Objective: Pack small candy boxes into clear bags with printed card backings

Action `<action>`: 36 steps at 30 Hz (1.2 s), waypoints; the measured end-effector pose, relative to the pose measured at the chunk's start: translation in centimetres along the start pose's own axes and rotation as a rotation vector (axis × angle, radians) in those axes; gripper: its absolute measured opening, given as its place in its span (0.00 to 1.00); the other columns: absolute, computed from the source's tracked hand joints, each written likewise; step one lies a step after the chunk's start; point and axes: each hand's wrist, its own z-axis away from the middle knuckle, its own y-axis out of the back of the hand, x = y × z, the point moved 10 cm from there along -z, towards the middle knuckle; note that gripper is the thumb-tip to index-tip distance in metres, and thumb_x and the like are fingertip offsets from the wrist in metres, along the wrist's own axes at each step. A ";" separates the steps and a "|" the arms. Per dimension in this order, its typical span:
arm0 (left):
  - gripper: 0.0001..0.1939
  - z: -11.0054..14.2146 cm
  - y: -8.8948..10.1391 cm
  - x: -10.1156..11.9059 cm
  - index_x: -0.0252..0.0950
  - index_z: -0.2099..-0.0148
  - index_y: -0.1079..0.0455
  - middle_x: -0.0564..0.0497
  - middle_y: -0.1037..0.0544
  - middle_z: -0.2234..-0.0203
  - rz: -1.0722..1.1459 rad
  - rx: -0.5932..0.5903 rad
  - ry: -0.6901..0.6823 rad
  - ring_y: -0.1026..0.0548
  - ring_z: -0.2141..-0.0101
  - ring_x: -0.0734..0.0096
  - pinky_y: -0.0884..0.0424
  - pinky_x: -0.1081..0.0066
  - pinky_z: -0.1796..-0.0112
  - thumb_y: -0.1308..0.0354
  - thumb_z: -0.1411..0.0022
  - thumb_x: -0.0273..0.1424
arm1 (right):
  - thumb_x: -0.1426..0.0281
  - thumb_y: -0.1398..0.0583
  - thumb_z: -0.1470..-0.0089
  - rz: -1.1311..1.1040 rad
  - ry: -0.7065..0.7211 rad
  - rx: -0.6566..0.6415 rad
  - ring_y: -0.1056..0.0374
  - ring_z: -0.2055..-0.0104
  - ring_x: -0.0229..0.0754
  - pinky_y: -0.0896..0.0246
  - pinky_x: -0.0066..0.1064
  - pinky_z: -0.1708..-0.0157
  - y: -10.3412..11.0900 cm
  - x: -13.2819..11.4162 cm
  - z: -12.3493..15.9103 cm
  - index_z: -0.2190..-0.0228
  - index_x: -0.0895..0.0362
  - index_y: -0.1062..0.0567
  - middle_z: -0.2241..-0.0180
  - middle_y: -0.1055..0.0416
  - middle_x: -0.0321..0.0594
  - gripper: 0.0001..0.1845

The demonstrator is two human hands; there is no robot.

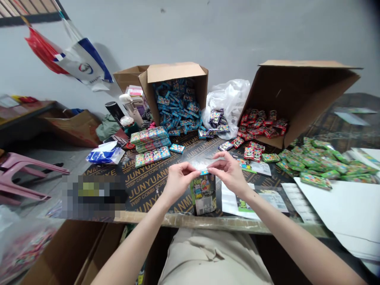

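Note:
Both hands meet in front of me over the table's near side, fingertips almost touching. My left hand (183, 177) pinches the top edge of a dark printed pouch (204, 196) with green and blue lettering. On the opposite side of that edge, my right hand (227, 173) pinches with thumb and finger, its other fingers curled above. A narrow blue strip (204, 172) shows between the fingertips; whether it belongs to the pouch or to a small packet inside, I cannot tell. Clear, shiny plastic (199, 161) rises just behind the fingers. The pouch stands roughly upright.
Cartons hold blue packets (178, 107) and red packets (261, 124). Purple packets (218, 118) spill from a white plastic bag (230, 99). Green packets (320, 158) lie right, beside white sheets (341, 206). Stacked packet blocks (152, 144), bottles (130, 109) and a tissue pack (105, 153) stand left.

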 end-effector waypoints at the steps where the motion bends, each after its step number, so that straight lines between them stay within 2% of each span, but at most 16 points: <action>1: 0.10 0.2 -0.1 0.5 0.32 0.74 0.30 0.52 0.25 0.80 -0.057 0.003 -0.061 0.30 0.78 0.74 0.35 0.76 0.75 0.40 0.48 0.34 | 0.69 0.38 0.53 0.015 0.007 0.012 0.29 0.71 0.39 0.36 0.31 0.68 0.3 -0.1 0.2 0.63 0.53 0.39 0.73 0.26 0.35 0.16; 4: 0.07 1.1 -0.5 2.6 0.33 0.70 0.28 0.49 0.24 0.76 -0.225 0.012 -0.294 0.28 0.73 0.72 0.33 0.73 0.70 0.41 0.47 0.32 | 0.69 0.38 0.52 0.113 0.061 0.037 0.28 0.68 0.41 0.35 0.33 0.65 1.2 -0.7 0.9 0.64 0.53 0.38 0.72 0.25 0.36 0.14; 6: 0.05 1.4 -0.9 3.3 0.34 0.69 0.28 0.49 0.23 0.73 -0.249 -0.007 -0.385 0.27 0.71 0.71 0.33 0.72 0.67 0.41 0.46 0.31 | 0.70 0.39 0.51 0.200 0.145 0.049 0.27 0.67 0.42 0.36 0.35 0.62 1.7 -1.4 1.7 0.65 0.53 0.37 0.71 0.25 0.37 0.12; 10: 0.05 1.3 -1.6 3.2 0.34 0.71 0.29 0.49 0.23 0.74 -0.140 -0.078 -0.371 0.26 0.72 0.72 0.32 0.73 0.68 0.42 0.45 0.29 | 0.71 0.40 0.49 0.278 0.303 0.051 0.27 0.66 0.42 0.37 0.36 0.60 2.1 -2.3 3.3 0.64 0.53 0.36 0.70 0.25 0.38 0.11; 14: 0.05 1.9 -2.6 4.0 0.34 0.69 0.30 0.48 0.25 0.72 -0.268 -0.143 -0.453 0.27 0.70 0.72 0.33 0.73 0.67 0.45 0.42 0.28 | 0.68 0.40 0.49 0.304 0.250 0.083 0.29 0.67 0.41 0.38 0.35 0.61 3.1 -2.5 2.9 0.63 0.54 0.36 0.71 0.27 0.37 0.11; 17: 0.09 2.3 -3.4 3.9 0.35 0.61 0.29 0.49 0.28 0.71 -0.403 -0.216 -0.469 0.29 0.71 0.73 0.34 0.74 0.69 0.50 0.40 0.26 | 0.66 0.40 0.50 0.356 0.221 0.129 0.33 0.63 0.41 0.41 0.34 0.61 3.9 -4.0 1.4 0.69 0.55 0.32 0.68 0.31 0.38 0.07; 19: 0.14 2.6 -3.6 3.8 0.39 0.55 0.29 0.49 0.29 0.69 -0.443 -0.232 -0.491 0.30 0.70 0.74 0.34 0.75 0.69 0.52 0.40 0.24 | 0.64 0.40 0.51 0.348 0.177 0.042 0.36 0.61 0.41 0.42 0.33 0.59 3.3 -4.7 0.2 0.74 0.56 0.31 0.68 0.32 0.38 0.08; 21: 0.18 2.7 -3.6 3.9 0.43 0.53 0.29 0.49 0.30 0.67 -0.447 -0.222 -0.517 0.30 0.68 0.74 0.34 0.75 0.67 0.53 0.41 0.22 | 0.63 0.40 0.51 0.262 0.065 -0.132 0.36 0.63 0.40 0.42 0.32 0.61 2.0 -4.4 -0.8 0.75 0.57 0.32 0.69 0.32 0.37 0.10; 24: 0.16 2.5 -3.5 3.6 0.42 0.56 0.27 0.49 0.28 0.68 -0.373 -0.189 -0.494 0.29 0.68 0.73 0.33 0.74 0.68 0.51 0.42 0.23 | 0.61 0.39 0.52 0.078 -0.133 -0.395 0.37 0.67 0.38 0.42 0.29 0.66 -0.5 -3.2 -0.9 0.76 0.58 0.32 0.70 0.32 0.36 0.12; 26: 0.12 2.0 -2.9 3.3 0.40 0.62 0.25 0.49 0.26 0.70 -0.249 -0.132 -0.419 0.28 0.70 0.72 0.32 0.74 0.68 0.48 0.43 0.24 | 0.61 0.39 0.53 0.026 -0.203 -0.498 0.38 0.69 0.36 0.43 0.28 0.68 -1.7 -2.6 -0.6 0.76 0.58 0.31 0.72 0.33 0.36 0.13; 29: 0.05 1.6 -2.0 3.3 0.36 0.70 0.26 0.49 0.24 0.72 -0.110 -0.041 -0.337 0.26 0.69 0.70 0.31 0.71 0.66 0.43 0.47 0.25 | 0.62 0.38 0.55 0.053 -0.213 -0.542 0.39 0.71 0.35 0.44 0.26 0.71 -2.6 -2.0 -0.4 0.77 0.59 0.31 0.74 0.33 0.35 0.13; 33: 0.03 1.9 -2.1 4.2 0.35 0.72 0.28 0.49 0.24 0.72 -0.117 -0.022 -0.340 0.26 0.70 0.70 0.31 0.70 0.66 0.43 0.49 0.24 | 0.62 0.38 0.55 0.098 -0.212 -0.526 0.39 0.73 0.34 0.45 0.25 0.73 -2.9 -1.4 -0.4 0.78 0.59 0.32 0.75 0.33 0.35 0.13; 35: 0.01 2.0 -2.2 4.3 0.34 0.73 0.29 0.49 0.25 0.73 -0.127 -0.001 -0.333 0.27 0.71 0.70 0.32 0.70 0.67 0.41 0.51 0.26 | 0.62 0.38 0.55 0.112 -0.217 -0.526 0.40 0.74 0.34 0.45 0.25 0.75 -3.0 -1.2 -0.3 0.78 0.59 0.32 0.76 0.33 0.35 0.13; 36: 0.03 2.1 -2.1 4.2 0.34 0.73 0.30 0.49 0.25 0.74 -0.129 0.022 -0.325 0.27 0.71 0.70 0.32 0.70 0.68 0.39 0.51 0.28 | 0.62 0.38 0.55 0.117 -0.217 -0.529 0.40 0.75 0.33 0.46 0.25 0.75 -3.0 -1.0 -0.3 0.78 0.60 0.31 0.76 0.33 0.35 0.13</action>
